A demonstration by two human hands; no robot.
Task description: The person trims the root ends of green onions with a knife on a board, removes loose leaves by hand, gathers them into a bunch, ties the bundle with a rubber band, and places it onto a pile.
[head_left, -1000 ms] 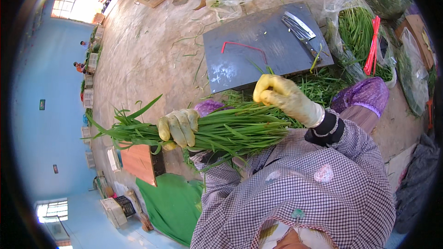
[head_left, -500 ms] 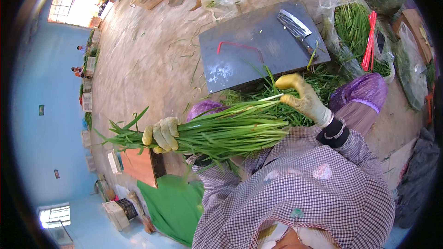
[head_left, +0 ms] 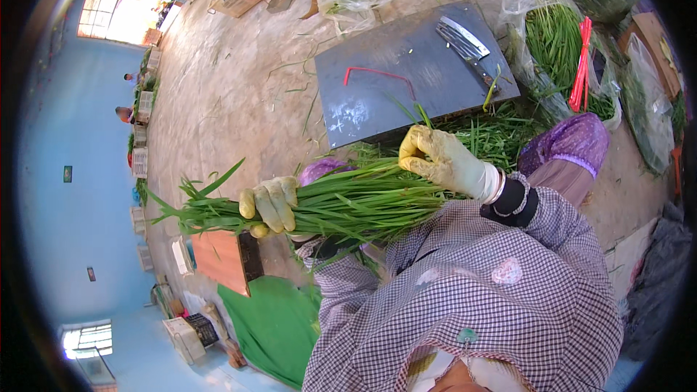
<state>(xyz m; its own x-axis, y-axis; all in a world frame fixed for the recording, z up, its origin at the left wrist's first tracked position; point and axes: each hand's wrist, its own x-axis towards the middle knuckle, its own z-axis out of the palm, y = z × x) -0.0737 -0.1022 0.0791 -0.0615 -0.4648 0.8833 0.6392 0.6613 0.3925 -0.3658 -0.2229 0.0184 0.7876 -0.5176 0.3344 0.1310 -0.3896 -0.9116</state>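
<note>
Between both hands [head_left: 272, 205] [head_left: 443, 162]: gripped chive bundle [head_left: 348, 203].

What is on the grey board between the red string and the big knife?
Nothing much: in the head view, the flat grey cutting board is bare between the thin red tie string and the broad steel cleaver.

Left hand [head_left: 271, 205] and right hand [head_left: 443, 162], both gloved, grip a bunch of chives [head_left: 341, 203] held level above the floor; a cleaver [head_left: 465, 42] lies on the grey surface [head_left: 377, 101].
</note>
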